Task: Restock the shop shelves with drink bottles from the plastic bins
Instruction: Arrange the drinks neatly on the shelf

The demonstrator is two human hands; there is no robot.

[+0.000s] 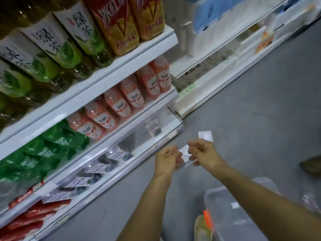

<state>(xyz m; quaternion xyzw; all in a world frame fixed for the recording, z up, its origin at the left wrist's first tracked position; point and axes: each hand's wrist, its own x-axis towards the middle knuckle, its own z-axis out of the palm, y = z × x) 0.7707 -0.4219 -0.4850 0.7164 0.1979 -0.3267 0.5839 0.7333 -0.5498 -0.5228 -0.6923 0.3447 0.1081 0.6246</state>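
white shelves point(97, 87) run tilted across the left of the view, their far left and top cut off by the frame. top row: green tea bottles point(57, 47) and red-and-yellow labelled bottles point(118, 26), caps out of sight. next row: pink bottles point(121, 100) beside green bottles point(43, 153), the green ones blurred, labels unreadable. lower row: blue-and-white labelled bottles point(97, 169), smeared by motion, with a bare gap at the right end of that shelf; red bottles point(33, 216) at bottom left, partly cut off. neighbouring shelf unit point(225, 54) upper right too washed out to tell its contents.

grey floor point(251, 110). clear plastic bin point(231, 214) at bottom right, lower part out of frame; contents hard to make out, something orange and green at its near edge.

left hand point(167, 159) and right hand point(203, 153) are just beside each other in front of the lower shelf, fingers curled narrow, both pinching a small clear plastic strip point(185, 155) between them. a white card point(205, 136) shows just above the right hand; cannot tell whether it is held.
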